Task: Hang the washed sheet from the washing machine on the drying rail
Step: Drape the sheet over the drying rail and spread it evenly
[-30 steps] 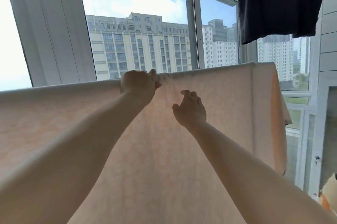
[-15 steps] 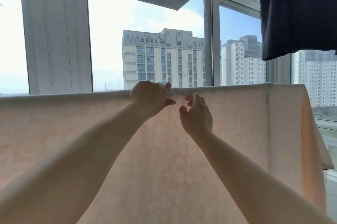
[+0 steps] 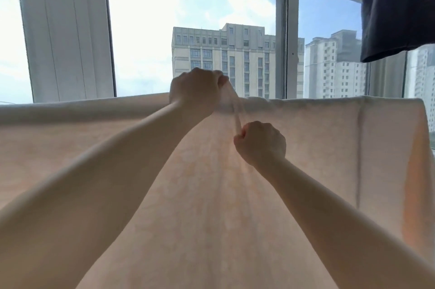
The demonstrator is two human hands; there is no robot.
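Observation:
A pale peach sheet [image 3: 317, 142] with a faint pattern hangs draped across the whole width of the view; the rail under its top fold is hidden. My left hand [image 3: 195, 91] grips a bunch of the sheet at the top fold and lifts it a little above the line. My right hand [image 3: 261, 141] is fisted just below and to the right, pinching the same pulled-up ridge of cloth. The sheet's right end [image 3: 421, 171] hangs folded down at the far right.
Large windows [image 3: 146, 41] stand right behind the sheet, with a white frame post [image 3: 68, 29] at left and a narrow one [image 3: 286, 29] right of centre. A dark garment [image 3: 397, 6] hangs from above at top right.
My left hand has lifted a fold of the sheet above the top edge. My right hand has closed on the cloth and dropped lower. The view has tilted upward.

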